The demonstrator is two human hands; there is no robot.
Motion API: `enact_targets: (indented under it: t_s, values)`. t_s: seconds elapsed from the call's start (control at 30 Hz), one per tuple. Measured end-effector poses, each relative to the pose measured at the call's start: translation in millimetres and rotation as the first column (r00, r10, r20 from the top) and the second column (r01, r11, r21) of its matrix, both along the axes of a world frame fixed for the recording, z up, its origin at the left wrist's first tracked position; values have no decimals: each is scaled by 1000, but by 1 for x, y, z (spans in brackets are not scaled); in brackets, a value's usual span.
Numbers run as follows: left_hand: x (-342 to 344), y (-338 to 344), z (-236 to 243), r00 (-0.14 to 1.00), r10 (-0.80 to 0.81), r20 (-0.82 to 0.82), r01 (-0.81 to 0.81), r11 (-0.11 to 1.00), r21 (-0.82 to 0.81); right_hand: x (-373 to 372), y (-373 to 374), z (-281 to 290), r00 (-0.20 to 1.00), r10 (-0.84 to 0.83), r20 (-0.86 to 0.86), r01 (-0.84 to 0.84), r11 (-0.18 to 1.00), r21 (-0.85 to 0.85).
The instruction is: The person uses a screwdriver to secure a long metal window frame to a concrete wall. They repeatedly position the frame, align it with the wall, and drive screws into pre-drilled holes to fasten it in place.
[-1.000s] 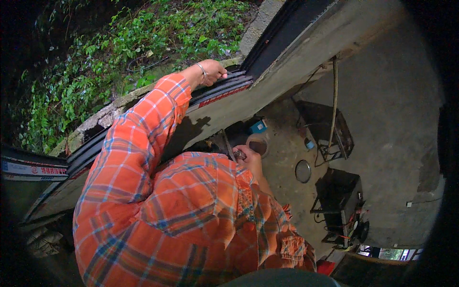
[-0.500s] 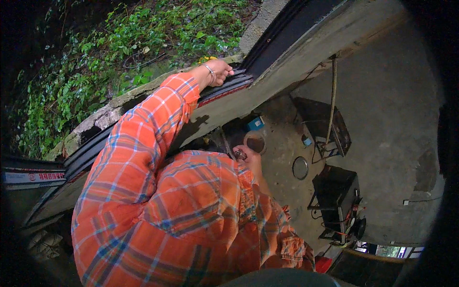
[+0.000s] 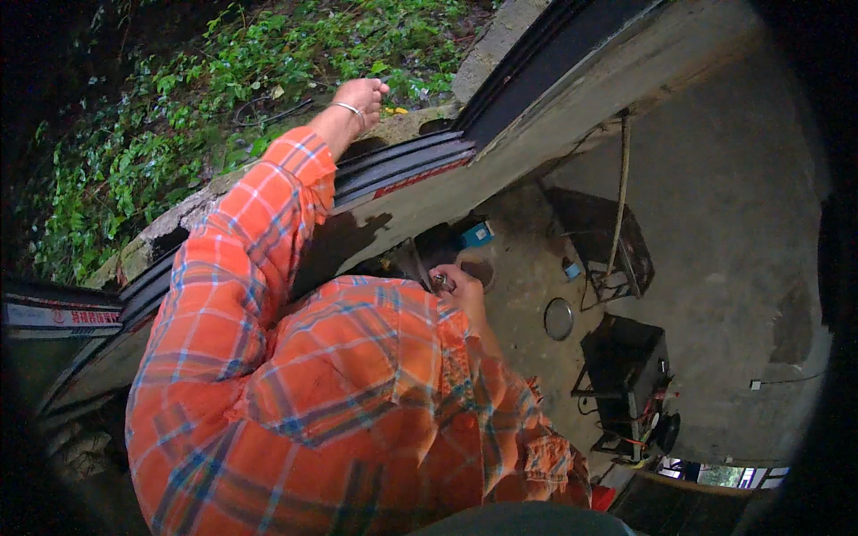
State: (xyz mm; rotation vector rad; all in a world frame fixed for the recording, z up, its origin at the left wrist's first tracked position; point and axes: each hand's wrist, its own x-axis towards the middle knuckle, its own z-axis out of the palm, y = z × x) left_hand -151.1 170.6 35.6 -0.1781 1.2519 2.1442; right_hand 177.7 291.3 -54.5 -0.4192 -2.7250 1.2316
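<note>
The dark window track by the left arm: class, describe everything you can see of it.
The dark window track is long and ridged with parallel rails, and looks like coated metal. A partly red strip lines its inner edge. It slants from lower left to upper right atop the grey wall, meeting a dark upright frame. The orange plaid left sleeve crosses its middle, hiding part; contact is unclear. The left hand is beyond its outer side.

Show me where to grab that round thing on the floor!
I'd pinch the edge of the round thing: it looks thin and seems to lie flat on the floor. Come from the side facing the right hand, since a dark boxy stand sits near the far side. I can't tell its weight.
</note>
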Motion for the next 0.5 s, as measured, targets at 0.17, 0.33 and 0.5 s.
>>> enact_targets:
  t_s: [0.17,0.33,0.5]
  values:
    - [12,1,-9,675,-641,-365,372,723,-582,-3,-1,-1,996,54,-72,-51,997,50]
    - [10,34,-44,443,-840,-313,149,413,-898,-1,0,8,997,53,-53,-52,998,25]
    - [5,63,-48,-29,-895,-446,-249,438,-864,8,4,5,998,11,-58,-9,999,34]
